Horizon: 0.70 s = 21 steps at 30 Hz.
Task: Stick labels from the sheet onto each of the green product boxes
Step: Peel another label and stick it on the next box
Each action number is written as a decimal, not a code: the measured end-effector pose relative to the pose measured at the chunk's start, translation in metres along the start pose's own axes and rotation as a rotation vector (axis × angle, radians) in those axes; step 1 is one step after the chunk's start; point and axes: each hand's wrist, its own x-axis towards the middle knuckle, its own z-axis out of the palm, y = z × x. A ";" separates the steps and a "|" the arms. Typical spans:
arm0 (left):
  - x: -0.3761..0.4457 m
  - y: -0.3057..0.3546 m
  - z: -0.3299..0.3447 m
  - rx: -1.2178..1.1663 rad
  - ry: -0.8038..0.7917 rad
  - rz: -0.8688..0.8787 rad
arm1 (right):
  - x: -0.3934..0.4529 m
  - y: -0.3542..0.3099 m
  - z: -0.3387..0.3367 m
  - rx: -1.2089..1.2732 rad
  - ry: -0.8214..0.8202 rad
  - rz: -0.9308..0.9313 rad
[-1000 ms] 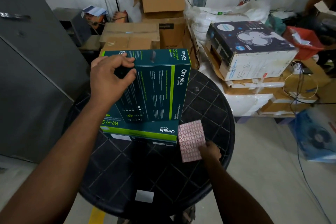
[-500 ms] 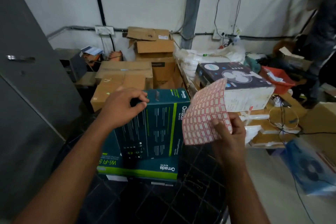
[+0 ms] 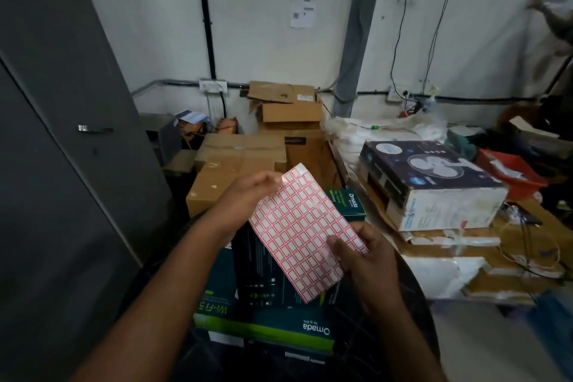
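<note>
Sheet [image 3: 305,234] held up tilted over the boxes [image 3: 263,324], which sit stacked on the dark worktop [image 3: 412,295], upper box partly hidden behind it. Right hand [image 3: 364,260] clamped on the lower right edge, thumb on the face. Left hand [image 3: 248,195] pinched together at the top left corner, seemingly picking at a label. Thin, floppy, light: likely to curl or crease unless supported along an edge. Labels small and tacky; best lifted by a corner with a fingernail, peeled slowly. Boxes stiff, with flat faces, probably easy to press onto. No label visible on them yet.
</note>
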 end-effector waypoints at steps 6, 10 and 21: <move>0.004 -0.002 0.002 -0.039 -0.034 -0.010 | 0.008 0.004 -0.005 -0.206 -0.112 0.068; 0.007 -0.005 0.004 0.005 -0.008 -0.014 | 0.016 -0.013 0.000 -0.355 -0.137 -0.061; 0.010 -0.006 0.006 0.055 0.013 -0.016 | 0.059 -0.054 0.034 -0.235 -0.224 -0.081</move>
